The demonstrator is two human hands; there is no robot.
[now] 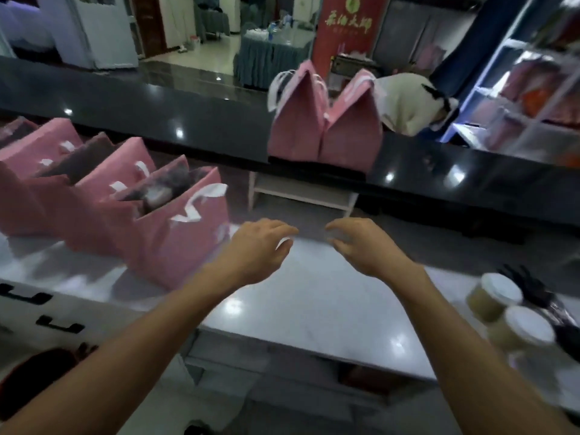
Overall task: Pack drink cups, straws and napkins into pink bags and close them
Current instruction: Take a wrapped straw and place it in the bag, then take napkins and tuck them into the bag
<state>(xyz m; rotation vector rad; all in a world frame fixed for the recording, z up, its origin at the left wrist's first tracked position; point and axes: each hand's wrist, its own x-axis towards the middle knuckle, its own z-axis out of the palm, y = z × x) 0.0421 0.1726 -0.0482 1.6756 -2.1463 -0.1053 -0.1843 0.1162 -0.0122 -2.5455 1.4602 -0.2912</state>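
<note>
Both hands are raised over the far part of the grey worktop, side by side with a clear gap between them. The left hand holds nothing; its fingers are loosely bent and spread, tips pointing toward the other hand. The right hand is likewise empty, its fingers loosely hooked and apart. Neither hand touches any object. Motion blur softens the fingertips, so finer detail cannot be told.

On the worktop to the left stands a row of open pink bags with white handles. The nearest open bag is just beside the left hand; something dark shows inside it, not identifiable. Two closed pink bags, tops folded to a peak, stand touching each other on the dark raised counter beyond the hands. At the right edge of the worktop, two drink cups with white lids lie close together, next to a dark item that is too blurred to name.
</note>
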